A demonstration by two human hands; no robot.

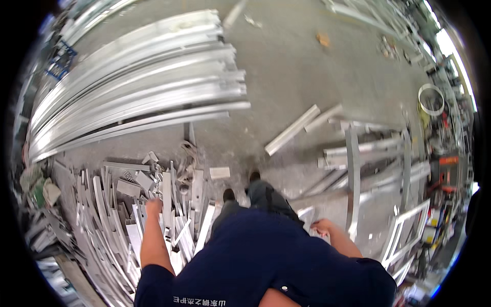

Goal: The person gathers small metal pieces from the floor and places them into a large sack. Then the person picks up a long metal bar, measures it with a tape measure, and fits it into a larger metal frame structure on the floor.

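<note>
My left hand [154, 206] hangs over a heap of metal profile offcuts [99, 192] on the floor at my left. Its fingers point down and blur into the pieces below, so whether it touches one cannot be told. My right hand [322, 226] is beside my right hip with the fingers curled. A small reddish spot shows at its fingers, too small to name. Just left of that hand, a pale flat piece [306, 215] shows partly behind my body; whether the hand grips it is unclear.
Long silvery metal profiles [138, 84] lie stacked at the far left. Two loose bars [292, 130] rest on the floor ahead. At right stand a metal rack [353, 176] with bars, a white frame [407, 233] and a red machine [450, 171]. A flat offcut [220, 173] lies near my feet.
</note>
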